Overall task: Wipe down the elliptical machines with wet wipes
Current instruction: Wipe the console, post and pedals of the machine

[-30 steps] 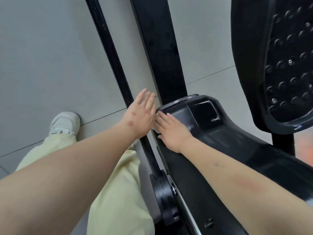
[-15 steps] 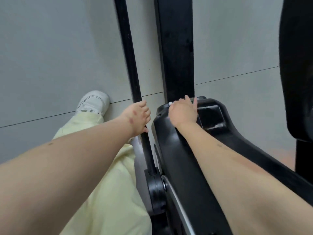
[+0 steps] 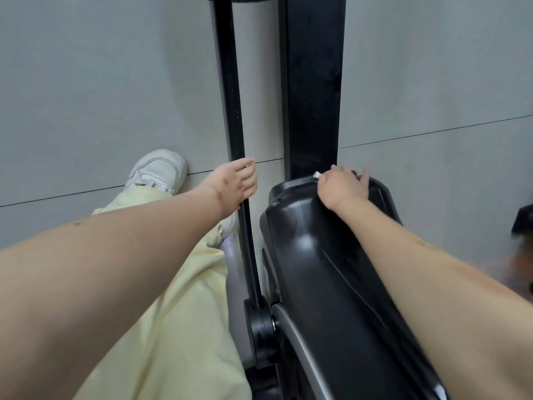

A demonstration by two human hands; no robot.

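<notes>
White wet wipe (image 3: 317,174) corner atop glossy black elliptical (image 3: 311,255).

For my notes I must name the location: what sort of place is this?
Probably a gym: the right hand holds a wet wipe on a black exercise-machine housing, the left hand grips its thin bar; grey floor tiles.
</notes>
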